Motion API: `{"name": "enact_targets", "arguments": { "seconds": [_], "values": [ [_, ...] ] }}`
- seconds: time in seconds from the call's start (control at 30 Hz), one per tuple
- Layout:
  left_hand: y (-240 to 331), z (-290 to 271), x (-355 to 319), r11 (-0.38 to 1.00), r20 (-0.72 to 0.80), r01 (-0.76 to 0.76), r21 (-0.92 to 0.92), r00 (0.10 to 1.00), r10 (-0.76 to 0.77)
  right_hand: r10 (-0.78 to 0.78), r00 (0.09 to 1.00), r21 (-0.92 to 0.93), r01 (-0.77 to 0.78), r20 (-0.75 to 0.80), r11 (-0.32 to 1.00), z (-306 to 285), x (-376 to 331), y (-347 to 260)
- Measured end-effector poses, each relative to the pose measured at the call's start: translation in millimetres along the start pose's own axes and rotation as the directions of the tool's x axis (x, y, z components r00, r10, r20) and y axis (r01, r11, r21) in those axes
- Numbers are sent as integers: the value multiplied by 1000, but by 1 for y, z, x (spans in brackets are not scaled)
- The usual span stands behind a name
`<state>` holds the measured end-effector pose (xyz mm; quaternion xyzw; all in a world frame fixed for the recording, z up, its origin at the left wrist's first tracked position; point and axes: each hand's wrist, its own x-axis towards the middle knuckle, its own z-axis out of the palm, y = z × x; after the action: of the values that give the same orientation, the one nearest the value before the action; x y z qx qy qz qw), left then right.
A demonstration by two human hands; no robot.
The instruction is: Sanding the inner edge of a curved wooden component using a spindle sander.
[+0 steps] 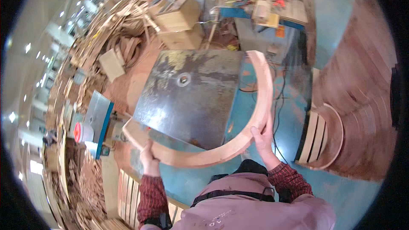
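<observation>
A large curved wooden piece [200, 158], shaped like a half ring and pale reddish, spans the space in front of my body. Near its left end, my left hand [149, 157] is closed around it. My right hand [263, 139] grips the curve on its right side, the thumb lying on top. Beyond the wood is a dark metal machine table [187, 98] with a round hole [184, 79] in its top. The far right arm of the curve overlaps that table's right edge. Parts of my fingers are hidden under the wood.
Heaped wood offcuts [115, 30] lie at the far left beside wooden boxes [179, 17]. A cluttered workbench [294, 10] stands at the back. Black cables [279, 102] run along the blue floor to the right. Slatted wood stacks [313, 138] flank me, and a white bucket [85, 133] sits left.
</observation>
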<state>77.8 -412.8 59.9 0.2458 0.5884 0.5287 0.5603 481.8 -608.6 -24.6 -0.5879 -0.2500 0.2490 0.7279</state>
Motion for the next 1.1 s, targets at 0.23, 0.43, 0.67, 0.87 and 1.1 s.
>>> {"name": "enact_targets", "arguments": {
  "seconds": [0.23,0.43,0.67,0.87,1.1],
  "values": [
    [-23,40,96,929,-36,-82,360,994,102,-79,957,-185,27,-280,982,56,29,22],
    [-77,73,180,903,196,-299,308,949,248,-41,925,-189,-34,-378,981,78,37,20],
    [-76,111,172,823,444,-419,383,865,234,17,787,-274,-235,-616,932,79,-21,43],
    [-84,118,186,875,441,-343,342,881,173,-125,779,-313,-94,-614,945,104,-49,48],
    [-89,130,201,872,519,-367,325,840,159,-86,740,-297,-157,-667,942,118,-36,44]
  ]
}}
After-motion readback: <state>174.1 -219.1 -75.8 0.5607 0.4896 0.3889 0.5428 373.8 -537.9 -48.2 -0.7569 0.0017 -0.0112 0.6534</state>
